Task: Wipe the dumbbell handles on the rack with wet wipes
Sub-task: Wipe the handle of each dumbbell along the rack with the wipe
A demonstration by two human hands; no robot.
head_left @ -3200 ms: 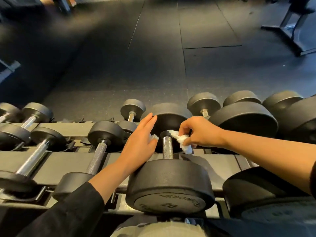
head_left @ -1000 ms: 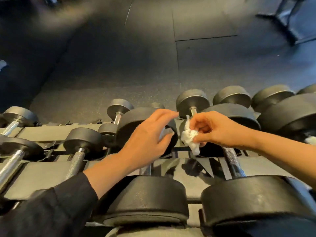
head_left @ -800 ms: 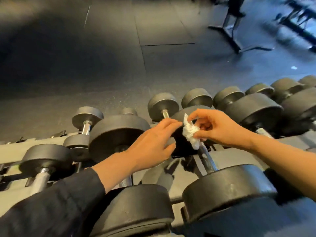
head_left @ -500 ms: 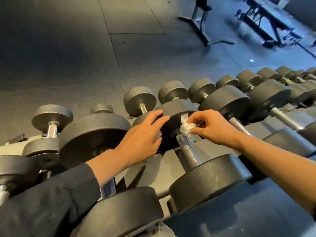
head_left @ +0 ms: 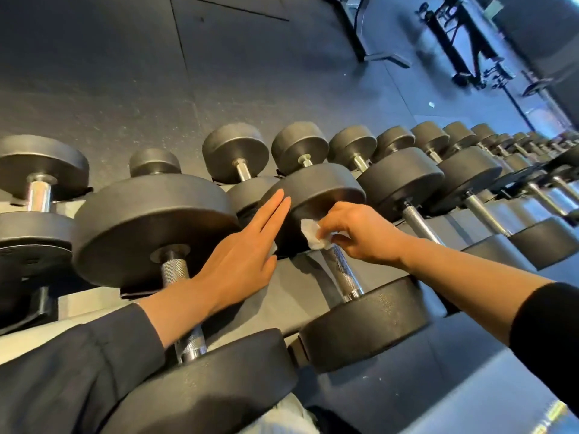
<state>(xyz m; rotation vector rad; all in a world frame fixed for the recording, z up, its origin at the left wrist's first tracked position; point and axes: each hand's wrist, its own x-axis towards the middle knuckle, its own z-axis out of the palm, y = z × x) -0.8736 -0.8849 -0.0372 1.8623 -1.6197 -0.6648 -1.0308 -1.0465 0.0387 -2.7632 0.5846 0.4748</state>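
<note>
The right hand (head_left: 363,236) pinches a crumpled white wet wipe (head_left: 313,234) between thumb and fingertips, its grip closed on the wipe and pressing it against the far end of a knurled dumbbell handle (head_left: 343,270), right where the handle meets the far black head (head_left: 316,189). This dumbbell lies on the rack (head_left: 282,292) near the centre of the view, its near head (head_left: 363,324) toward five o'clock. The left hand (head_left: 244,255) is at nine o'clock of the wipe, grip open, fingers straight and together, the fingertips lying against the side of that same far head. Both forearms show dark sleeves (head_left: 78,371). At nine o'clock of the left hand sits a larger dumbbell (head_left: 150,227) with its own knurled handle passing beneath the left wrist. More dumbbells (head_left: 404,180) run in two rows toward two o'clock, shrinking into the distance. Beyond the rack, at twelve o'clock, lies dark rubber floor (head_left: 125,73), and gym equipment (head_left: 463,42) stands at one o'clock.
</note>
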